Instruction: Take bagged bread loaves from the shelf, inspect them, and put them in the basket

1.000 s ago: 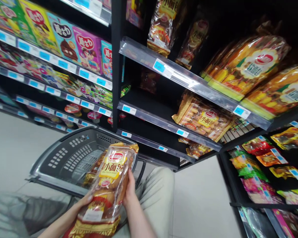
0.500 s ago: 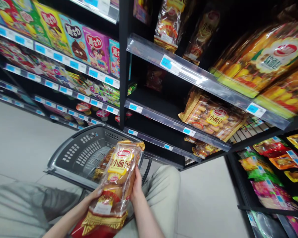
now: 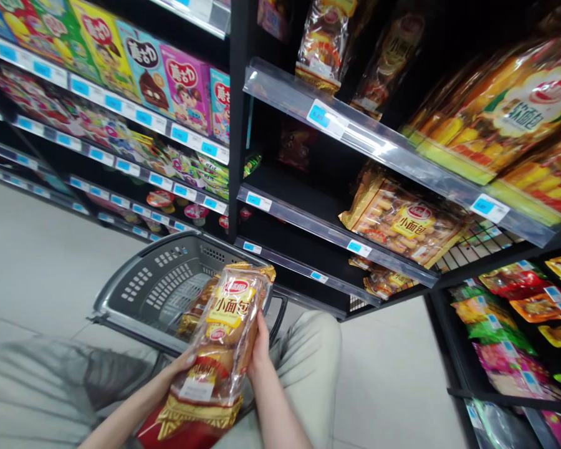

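Note:
Between my two hands is a long clear bag of bread rolls (image 3: 231, 330) with gold crimped ends and a yellow label, tilted over my lap with its label up. My left hand (image 3: 183, 363) grips its left side, fingers partly hidden under the bag. On the opposite edge my right hand (image 3: 260, 346) is closed around the side, thumb along the wrapper. Behind the bag stands a grey shopping basket (image 3: 154, 284). A similar gold-ended bread bag (image 3: 197, 307) lies inside it, partly covered by the one I hold.
A black shelf unit (image 3: 303, 224) rises ahead, carrying more bagged bread (image 3: 409, 221) and larger bread packs (image 3: 509, 118). Candy boxes (image 3: 144, 65) line the left shelves. Hanging snack bags (image 3: 500, 349) fill a rack at right. Grey tiled floor (image 3: 388, 374) lies between.
The view has shifted very slightly, so the shelves sit a little farther right. Both hands keep the same hold on the bread bag, which has hardly moved.

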A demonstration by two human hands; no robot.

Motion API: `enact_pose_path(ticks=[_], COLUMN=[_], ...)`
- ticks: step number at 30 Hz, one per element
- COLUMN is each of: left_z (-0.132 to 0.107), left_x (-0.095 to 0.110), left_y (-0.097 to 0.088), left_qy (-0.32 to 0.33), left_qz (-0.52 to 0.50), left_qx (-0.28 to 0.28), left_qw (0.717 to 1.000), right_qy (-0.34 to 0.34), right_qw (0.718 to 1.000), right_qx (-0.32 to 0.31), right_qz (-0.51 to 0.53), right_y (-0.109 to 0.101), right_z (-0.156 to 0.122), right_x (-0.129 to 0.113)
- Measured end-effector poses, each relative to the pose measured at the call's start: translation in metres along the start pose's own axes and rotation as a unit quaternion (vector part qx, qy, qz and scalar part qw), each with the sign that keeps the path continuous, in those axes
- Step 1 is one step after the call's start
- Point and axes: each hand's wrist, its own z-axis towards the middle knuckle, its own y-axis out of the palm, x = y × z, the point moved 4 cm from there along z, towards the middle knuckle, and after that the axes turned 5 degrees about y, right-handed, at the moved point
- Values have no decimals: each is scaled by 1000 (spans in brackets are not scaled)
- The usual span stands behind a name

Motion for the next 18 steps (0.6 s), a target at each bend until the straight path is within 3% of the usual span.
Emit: enact_pose_path(ticks=[6,18], left_z=[1,9], left_x=[0,-6], left_y=[-2,-15], left_qy=[8,-21], left_qz=[9,19], left_qx=[-18,4], left_qw=[1000,1000], right_qy=[-1,0], right_qw=[1000,1000], right_qx=[-4,-11], right_qz=[5,3], right_y=[-1,1], right_z=[0,2], right_x=[1,0])
